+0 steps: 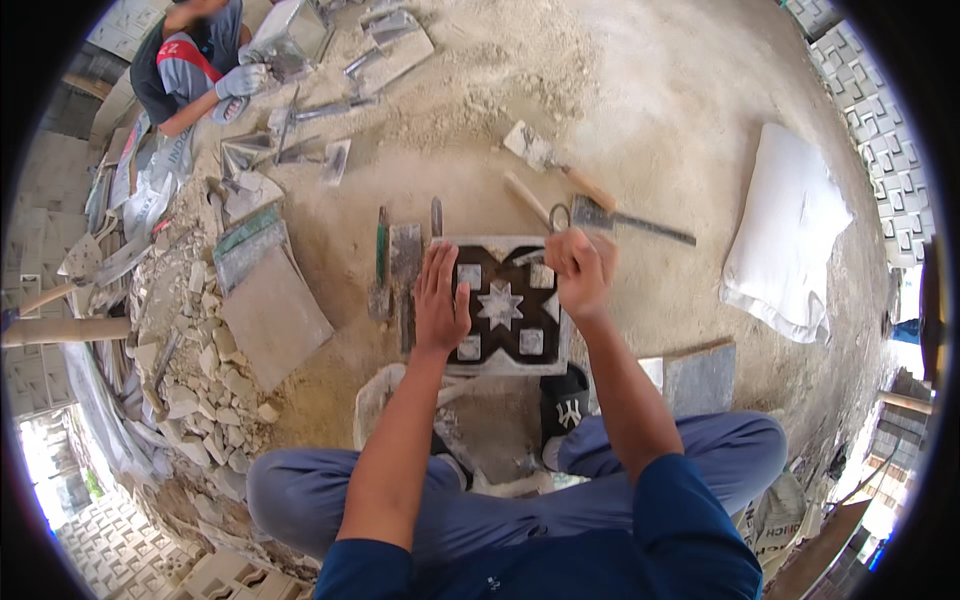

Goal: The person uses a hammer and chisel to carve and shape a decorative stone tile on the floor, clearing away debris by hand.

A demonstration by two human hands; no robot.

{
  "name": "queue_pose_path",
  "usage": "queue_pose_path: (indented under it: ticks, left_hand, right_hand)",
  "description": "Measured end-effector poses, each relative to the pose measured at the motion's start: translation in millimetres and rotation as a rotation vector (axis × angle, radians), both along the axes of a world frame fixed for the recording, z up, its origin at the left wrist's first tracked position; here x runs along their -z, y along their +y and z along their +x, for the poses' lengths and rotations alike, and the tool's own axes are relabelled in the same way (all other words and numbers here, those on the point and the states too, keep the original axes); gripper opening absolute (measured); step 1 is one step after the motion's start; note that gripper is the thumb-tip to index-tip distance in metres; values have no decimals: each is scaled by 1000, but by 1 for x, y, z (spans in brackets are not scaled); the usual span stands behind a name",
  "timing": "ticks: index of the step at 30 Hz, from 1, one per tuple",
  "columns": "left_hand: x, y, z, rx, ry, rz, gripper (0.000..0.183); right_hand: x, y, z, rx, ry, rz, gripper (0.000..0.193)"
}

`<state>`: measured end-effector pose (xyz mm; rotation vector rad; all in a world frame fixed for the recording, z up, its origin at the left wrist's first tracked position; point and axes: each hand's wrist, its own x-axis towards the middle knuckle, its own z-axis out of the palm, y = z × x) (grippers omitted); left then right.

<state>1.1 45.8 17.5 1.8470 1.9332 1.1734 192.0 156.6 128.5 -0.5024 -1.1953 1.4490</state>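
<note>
A square patterned block mould (450, 370) lies in front of my feet. It has a pale rim, dark recesses, a pale eight-pointed star (500, 305) in the middle and small pale squares near the corners. My left hand (441, 305) rests flat on the mould's left side with fingers stretched out. Over the upper right corner, my right hand (584, 268) is closed in a fist; what it grips is hidden. A metal ring (559, 217) shows just beyond that fist, and I cannot tell whether it belongs to what I hold.
A trowel (590, 190) and a dark flat bar (655, 229) lie beyond the mould. Flat slabs (275, 310) and rubble (205, 390) are at left. A white sack (785, 235) lies at right. A gloved co-worker (200, 70) crouches at far left among metal moulds.
</note>
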Motion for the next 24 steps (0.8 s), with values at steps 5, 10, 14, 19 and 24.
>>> queue_pose_path:
  ticks: [5, 10, 14, 19, 24]
  left_hand:
    - [-3, 3, 2, -14, 14, -13, 50]
    - [-7, 11, 7, 13, 5, 8, 49]
    - [-10, 9, -5, -18, 25, -17, 50]
    - [-8, 5, 0, -9, 4, 5, 50]
    - [-4, 8, 3, -4, -4, 6, 50]
  right_hand:
    - [-16, 10, -11, -39, -129, 39, 51]
    - [-2, 19, -10, -16, -189, 76, 50]
    - [-14, 11, -11, -108, -115, 89, 49]
    - [-15, 19, -16, -125, -157, 64, 49]
    - [-8, 20, -12, -114, -192, 116, 44]
